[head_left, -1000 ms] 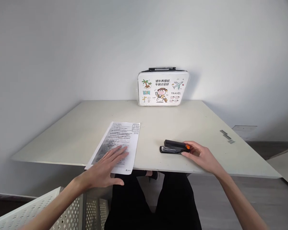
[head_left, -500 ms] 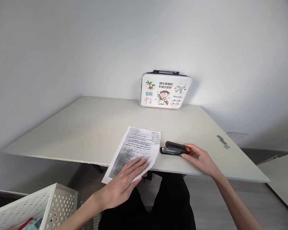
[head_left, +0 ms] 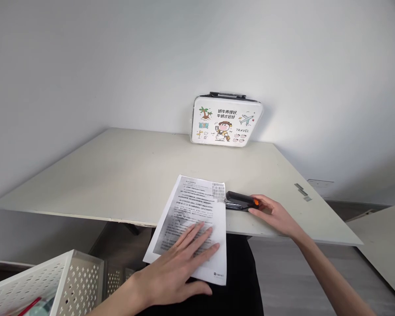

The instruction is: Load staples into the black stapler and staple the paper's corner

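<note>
Paper (head_left: 197,204), slid right, now reaches mouth of stapler (head_left: 241,199), gap closed. Left hand (head_left: 181,267) flat on paper, fingers apart; right hand (head_left: 277,217), fingers clamped on stapler's rear.

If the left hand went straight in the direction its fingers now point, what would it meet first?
Past the paper under it, the left hand would probably meet the stapler in the right hand first; depth is hard to judge.

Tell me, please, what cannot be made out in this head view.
Head view:
Base front of the stapler: hidden by the paper.
Fine print on the paper: too small, partly covered by the left hand.
Rest of the white basket: cut off by the left and bottom picture edges.
</note>
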A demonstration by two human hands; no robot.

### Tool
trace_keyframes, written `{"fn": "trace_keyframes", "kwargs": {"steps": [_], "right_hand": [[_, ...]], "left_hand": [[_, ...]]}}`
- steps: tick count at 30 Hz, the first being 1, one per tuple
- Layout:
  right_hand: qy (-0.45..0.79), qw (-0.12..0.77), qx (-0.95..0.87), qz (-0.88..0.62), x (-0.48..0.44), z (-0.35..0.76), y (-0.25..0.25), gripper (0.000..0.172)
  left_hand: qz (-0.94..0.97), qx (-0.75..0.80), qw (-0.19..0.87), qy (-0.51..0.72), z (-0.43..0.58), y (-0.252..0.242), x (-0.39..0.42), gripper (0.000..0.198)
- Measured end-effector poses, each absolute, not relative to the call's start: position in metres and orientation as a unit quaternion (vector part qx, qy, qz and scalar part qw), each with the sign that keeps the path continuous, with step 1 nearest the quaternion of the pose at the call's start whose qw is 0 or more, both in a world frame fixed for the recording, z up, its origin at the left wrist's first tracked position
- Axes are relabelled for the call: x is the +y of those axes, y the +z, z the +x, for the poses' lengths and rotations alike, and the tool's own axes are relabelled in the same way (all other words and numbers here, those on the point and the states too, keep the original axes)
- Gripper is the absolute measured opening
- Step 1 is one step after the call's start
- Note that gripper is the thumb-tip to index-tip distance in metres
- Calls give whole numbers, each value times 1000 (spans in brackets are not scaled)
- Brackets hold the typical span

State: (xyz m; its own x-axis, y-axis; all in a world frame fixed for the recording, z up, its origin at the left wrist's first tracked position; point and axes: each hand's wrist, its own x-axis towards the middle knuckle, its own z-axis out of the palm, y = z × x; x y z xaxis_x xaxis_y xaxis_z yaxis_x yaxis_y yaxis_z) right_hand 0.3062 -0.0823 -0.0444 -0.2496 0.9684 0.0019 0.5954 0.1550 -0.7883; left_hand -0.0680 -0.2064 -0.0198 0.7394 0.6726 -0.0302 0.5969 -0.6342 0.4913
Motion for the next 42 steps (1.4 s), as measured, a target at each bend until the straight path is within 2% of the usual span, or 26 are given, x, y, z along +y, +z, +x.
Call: {"fn": "trace_keyframes", "kwargs": {"steps": [2,3,7,10,14,19,26,34,42], "right_hand": [[351,256,-717,-544,-80,312,-41,57],[353,251,-718,-545,-78,314,-39,56],[315,240,-713,-578,-68,316,-29,52],[260,251,-711,-603,-59,304,-16,51],[247,248,-735,-581,-49,276,0,49],[248,222,-762,-556,-41,240,8,48],[261,164,-777,-548,-31,211,11,57],[238,137,-803,-528,-37,201,15,50],[198,174,-820,-508,-36,204,8,47]], "left_hand": [[895,361,248,87,-68,-19,-197,98],[890,372,245,98,-69,-18,-188,96],[871,422,207,143,-67,-13,-128,71],[890,394,195,116,-57,-16,-73,75],[921,334,186,72,-37,-30,-28,82],[918,353,163,78,-19,-41,-31,81],[914,364,163,78,-10,-38,-47,84],[912,362,159,104,-7,-44,-47,84],[901,387,154,117,-1,-45,-49,82]]}}
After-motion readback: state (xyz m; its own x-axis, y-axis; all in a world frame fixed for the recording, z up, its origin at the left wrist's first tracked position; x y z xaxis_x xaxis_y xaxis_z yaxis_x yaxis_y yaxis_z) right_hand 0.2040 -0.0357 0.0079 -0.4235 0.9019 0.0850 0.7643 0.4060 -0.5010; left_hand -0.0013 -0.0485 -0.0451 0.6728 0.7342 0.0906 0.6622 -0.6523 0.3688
